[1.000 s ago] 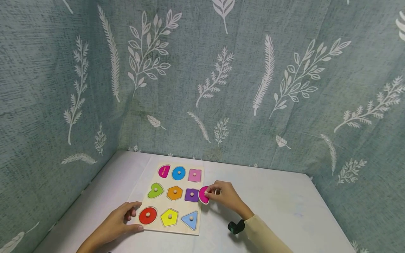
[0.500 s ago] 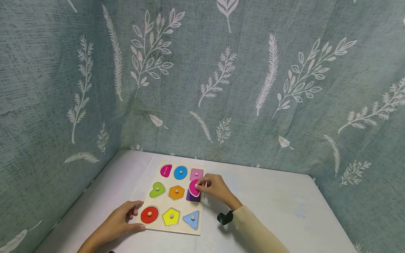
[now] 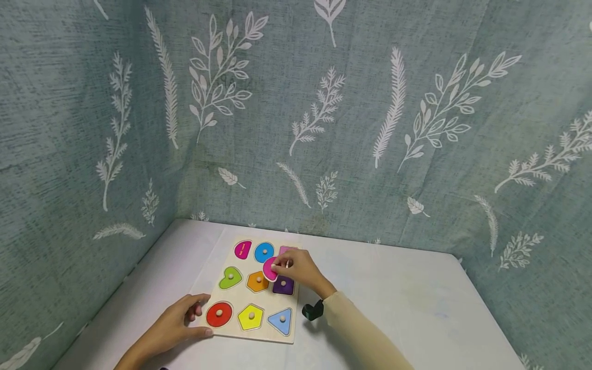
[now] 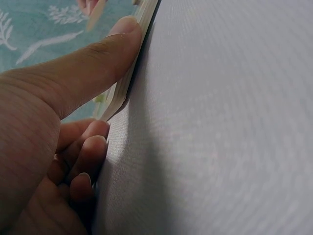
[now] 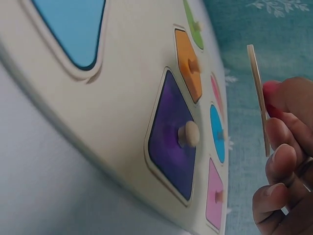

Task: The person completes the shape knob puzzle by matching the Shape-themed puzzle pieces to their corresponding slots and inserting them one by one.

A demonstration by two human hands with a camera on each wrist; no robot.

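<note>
A wooden knob puzzle board (image 3: 236,299) lies on the table. My left hand (image 3: 173,322) holds its near-left corner, the thumb (image 4: 105,54) against one edge and the fingers by the other. My right hand (image 3: 300,268) pinches a magenta half-round puzzle piece (image 3: 269,269) by its knob, above the board near the orange hexagon (image 3: 255,281) and the purple square (image 3: 283,285). In the right wrist view that half-round piece (image 5: 259,93) is edge-on, apart from the board. A magenta half-round recess (image 3: 242,250) with small lettering shows at the board's far-left corner.
Other knobbed pieces sit in the board, among them a blue circle (image 3: 264,252), green heart (image 3: 230,278), red circle (image 3: 219,314) and yellow pentagon (image 3: 251,317). A white cloth (image 3: 393,293) covers the table. Patterned fabric (image 3: 351,205) hangs behind and at the sides.
My right hand has moved left with the half-round piece, from beside the board's right edge, over the purple square, to near the orange hexagon. My left hand stays at the corner.
</note>
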